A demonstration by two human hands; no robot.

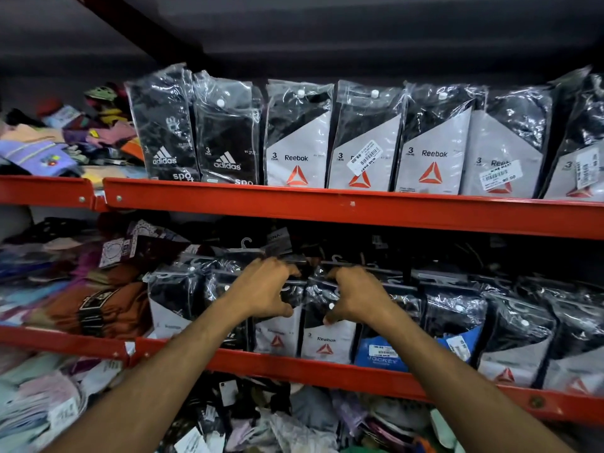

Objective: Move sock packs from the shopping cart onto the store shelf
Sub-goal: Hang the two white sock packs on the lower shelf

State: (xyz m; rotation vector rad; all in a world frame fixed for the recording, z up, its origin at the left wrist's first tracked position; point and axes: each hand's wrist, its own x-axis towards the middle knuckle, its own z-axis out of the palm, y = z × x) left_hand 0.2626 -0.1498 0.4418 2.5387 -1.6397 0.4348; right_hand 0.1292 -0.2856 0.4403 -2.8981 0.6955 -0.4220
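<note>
Both my hands reach into the middle orange shelf [327, 371], where a row of plastic-wrapped sock packs stands upright. My left hand [264, 289] grips the top of a Reebok sock pack [276, 336], thumb in front and fingers over its upper edge. My right hand [354, 297] pinches the top of the neighbouring Reebok sock pack [327, 344] the same way. The two packs stand side by side, touching. A blue Jockey pack [380, 353] stands just right of them. The shopping cart is not in view.
The upper shelf [327, 207] carries a full row of Adidas packs [196, 138] and Reebok packs [431, 142]. Loose coloured socks [62, 142] are heaped at the left on every level. A lower bin of mixed socks [261, 420] lies under my forearms.
</note>
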